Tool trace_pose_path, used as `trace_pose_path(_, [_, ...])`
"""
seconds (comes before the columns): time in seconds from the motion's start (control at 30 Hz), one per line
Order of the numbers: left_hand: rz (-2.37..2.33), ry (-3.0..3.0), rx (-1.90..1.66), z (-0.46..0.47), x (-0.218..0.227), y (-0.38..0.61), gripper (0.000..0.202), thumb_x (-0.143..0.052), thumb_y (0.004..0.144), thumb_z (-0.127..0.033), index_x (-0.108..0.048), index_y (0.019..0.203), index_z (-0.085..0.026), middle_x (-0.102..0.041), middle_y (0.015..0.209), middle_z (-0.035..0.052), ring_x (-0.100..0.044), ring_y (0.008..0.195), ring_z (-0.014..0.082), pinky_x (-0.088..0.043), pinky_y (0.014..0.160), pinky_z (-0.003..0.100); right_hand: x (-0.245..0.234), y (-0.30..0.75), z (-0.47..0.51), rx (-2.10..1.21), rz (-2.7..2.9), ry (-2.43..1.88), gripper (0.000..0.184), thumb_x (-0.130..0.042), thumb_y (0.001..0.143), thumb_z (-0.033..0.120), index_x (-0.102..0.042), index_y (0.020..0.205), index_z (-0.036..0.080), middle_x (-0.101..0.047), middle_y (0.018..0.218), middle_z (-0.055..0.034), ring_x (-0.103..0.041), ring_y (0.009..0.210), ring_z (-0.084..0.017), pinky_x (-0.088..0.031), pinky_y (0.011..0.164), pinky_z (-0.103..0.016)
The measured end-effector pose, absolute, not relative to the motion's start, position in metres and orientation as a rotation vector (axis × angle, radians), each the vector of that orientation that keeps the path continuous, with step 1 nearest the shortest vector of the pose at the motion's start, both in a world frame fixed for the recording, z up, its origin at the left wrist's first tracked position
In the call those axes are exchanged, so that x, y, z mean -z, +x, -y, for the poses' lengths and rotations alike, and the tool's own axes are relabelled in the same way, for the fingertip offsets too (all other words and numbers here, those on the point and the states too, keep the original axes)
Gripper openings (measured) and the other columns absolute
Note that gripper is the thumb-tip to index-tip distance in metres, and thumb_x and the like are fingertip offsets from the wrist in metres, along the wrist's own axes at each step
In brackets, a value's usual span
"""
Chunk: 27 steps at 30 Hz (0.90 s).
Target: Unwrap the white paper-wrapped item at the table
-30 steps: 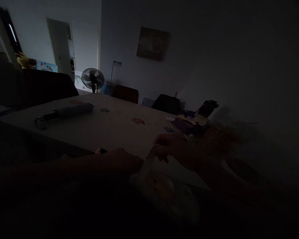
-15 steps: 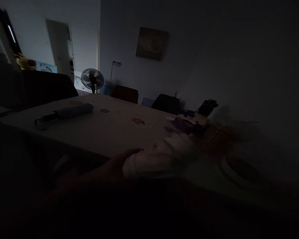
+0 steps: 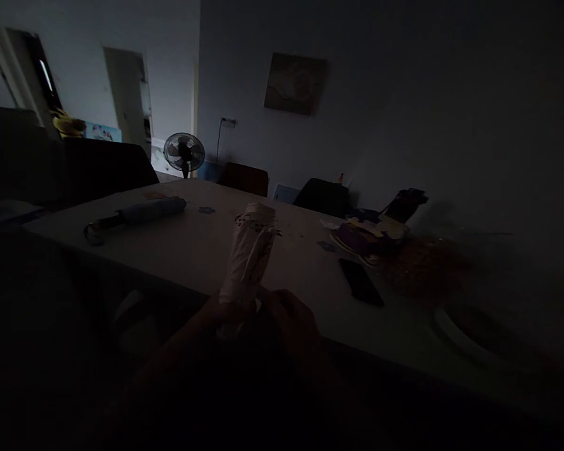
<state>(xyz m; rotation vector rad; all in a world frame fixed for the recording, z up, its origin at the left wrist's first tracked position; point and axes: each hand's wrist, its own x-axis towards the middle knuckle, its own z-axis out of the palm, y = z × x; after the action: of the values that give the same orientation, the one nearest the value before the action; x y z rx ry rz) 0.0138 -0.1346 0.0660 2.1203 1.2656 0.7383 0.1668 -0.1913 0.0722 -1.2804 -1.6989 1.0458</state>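
Observation:
The room is very dark. Both my hands meet at the near edge of the table (image 3: 207,247). Between them stands a pale rolled bundle (image 3: 250,250), cloth or plastic with a faint print, held upright and leaning slightly right. My left hand (image 3: 216,316) grips its lower end from the left. My right hand (image 3: 289,319) is closed against the same lower end from the right. The bundle's bottom is hidden between my fingers.
A folded umbrella (image 3: 138,212) lies at the table's far left. A dark phone (image 3: 361,282) lies right of my hands. Further right sit a cluttered plate (image 3: 369,233), a brownish basket-like thing (image 3: 423,266) and a pale dish (image 3: 474,344). Chairs (image 3: 244,178) and a fan (image 3: 184,152) stand behind.
The pale bundle lay low and spread at the table's edge; now it is rolled and raised upright. My hands came together beneath it. The dark phone now shows.

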Motion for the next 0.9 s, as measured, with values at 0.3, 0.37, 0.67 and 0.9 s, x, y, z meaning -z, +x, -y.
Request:
trace_pose_path(0.3, [-1.279, 2.05, -0.753, 0.143, -0.065, 0.017, 0.05, -0.047, 0.08, -0.04, -0.045, 0.127, -0.023, -0.061, 0.089, 0.0106, -0.058, 0.094, 0.0234, -0.05, 0.066, 0.034, -0.07, 0.17, 0.194, -0.822, 1.729, -1.256, 0.03, -0.047, 0.083, 0.037, -0.049, 0.06, 0.018, -0.047, 0.057, 0.0022, -0.046, 0.057, -0.011, -0.032, 0.052, -0.022])
trace_pose_path(0.37, [-1.243, 2.037, -0.749, 0.166, -0.057, 0.009, 0.049, -0.049, 0.079, -0.041, -0.046, 0.125, -0.024, -0.061, 0.089, 0.0102, -0.059, 0.089, 0.0223, -0.051, 0.063, 0.033, -0.071, 0.169, 0.195, -0.8, 1.74, -1.282, 0.033, -0.048, 0.083, 0.039, -0.046, 0.058, 0.018, -0.044, 0.055, 0.0025, -0.042, 0.056, -0.011, -0.03, 0.051, -0.022])
trace_pose_path(0.67, [-1.169, 1.796, -0.896, 0.204, -0.038, 0.001, 0.042, -0.044, 0.087, -0.047, -0.053, 0.114, -0.016, -0.061, 0.096, 0.0083, -0.059, 0.074, 0.0138, -0.051, 0.064, 0.03, -0.071, 0.163, 0.193, -0.592, 1.944, -1.299, 0.034, -0.04, 0.085, 0.038, -0.04, 0.058, 0.019, -0.045, 0.054, 0.0012, -0.046, 0.054, -0.011, -0.029, 0.053, -0.024])
trace_pose_path(0.9, [-1.268, 1.549, -1.139, 0.203, -0.033, 0.006, 0.04, -0.052, 0.084, -0.044, -0.055, 0.112, -0.015, -0.063, 0.093, 0.0081, -0.061, 0.077, 0.0153, -0.052, 0.066, 0.032, -0.063, 0.17, 0.19, -0.41, 2.147, -1.227, 0.031, -0.029, 0.088, 0.032, -0.042, 0.063, 0.019, -0.049, 0.058, -0.0022, -0.046, 0.054, -0.013, -0.027, 0.053, -0.027])
